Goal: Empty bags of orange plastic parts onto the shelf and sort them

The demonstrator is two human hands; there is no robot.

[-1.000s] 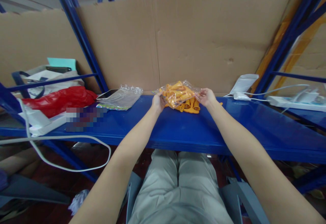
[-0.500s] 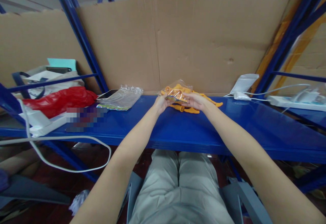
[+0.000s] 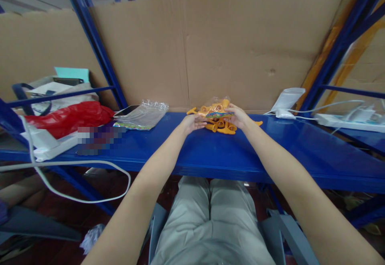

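Note:
A clear plastic bag of small orange rubber pieces (image 3: 217, 109) is held over the blue shelf (image 3: 210, 152), close to the cardboard back wall. My left hand (image 3: 191, 122) pinches its left edge and my right hand (image 3: 237, 117) grips its right edge, the bag's printed strip stretched between them. More loose orange pieces (image 3: 222, 127) lie on the shelf just under the bag and between my hands.
A pile of empty clear bags (image 3: 144, 114) with a phone (image 3: 126, 110) lies to the left. Further left are a red plastic bag (image 3: 69, 118) and a white cable (image 3: 75, 176). A white charger (image 3: 287, 98) and power strip (image 3: 349, 122) sit at right.
The bag was spread wide and tilted toward me a second ago. My hands have brought it together and lowered it onto the loose orange pieces, so it looks flatter and smaller.

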